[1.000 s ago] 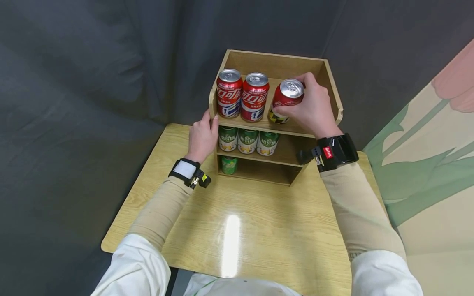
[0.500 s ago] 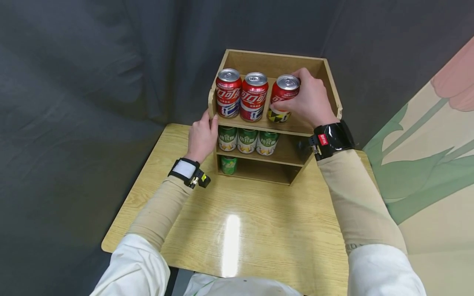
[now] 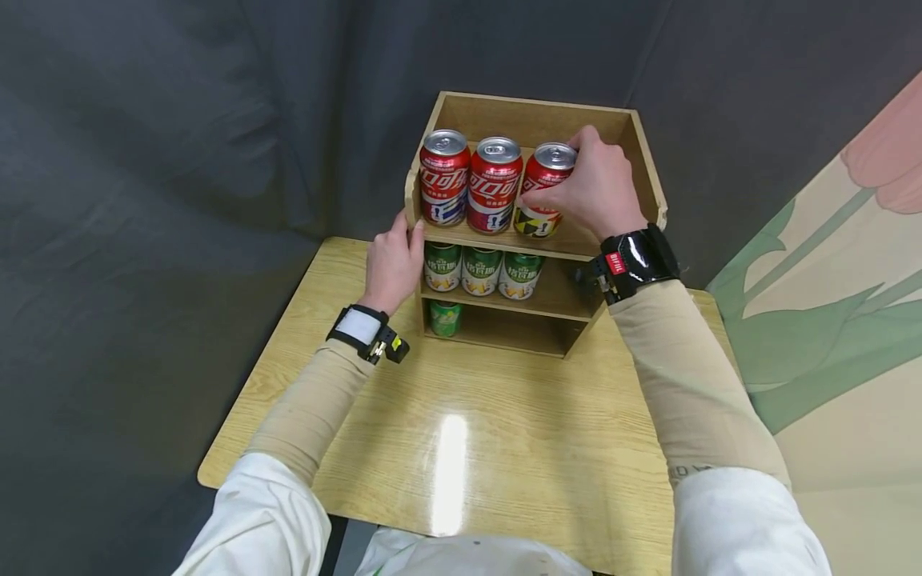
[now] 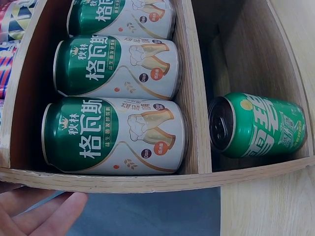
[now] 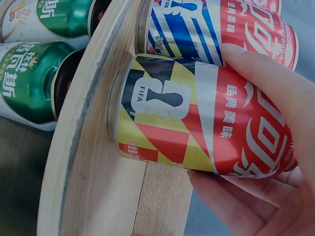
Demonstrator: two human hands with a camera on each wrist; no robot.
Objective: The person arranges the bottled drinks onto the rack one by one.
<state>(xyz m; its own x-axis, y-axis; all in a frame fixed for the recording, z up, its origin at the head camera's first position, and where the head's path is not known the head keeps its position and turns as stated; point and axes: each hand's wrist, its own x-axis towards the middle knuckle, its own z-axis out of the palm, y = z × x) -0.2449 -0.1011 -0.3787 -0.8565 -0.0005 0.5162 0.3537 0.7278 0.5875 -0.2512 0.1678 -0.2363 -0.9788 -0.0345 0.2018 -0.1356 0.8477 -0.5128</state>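
Note:
My right hand (image 3: pixel 601 184) grips a red cola can (image 5: pixel 172 115) with a yellow and black pattern, thumb on one side and fingers on the other. The can stands upright on the top level of a small wooden shelf (image 3: pixel 536 102), right beside two more red cola cans (image 3: pixel 494 188) (image 3: pixel 444 180). My left hand (image 3: pixel 392 268) touches the outer left side of the shelf near its front edge, fingers fairly straight. In the left wrist view, its fingertips (image 4: pixel 74 204) lie against the outside of the side panel.
Green and white drink cans (image 4: pixel 113 135) stand in a row on the middle level. A single green can (image 4: pixel 258 125) stands at the left of the bottom level. The shelf is on a wooden table (image 3: pixel 360 448), with a dark curtain (image 3: pixel 180 160) behind.
My right hand has moved left with the cola can, which has gone from tilted to upright and closer to the middle cola can. The left hand has stayed in place.

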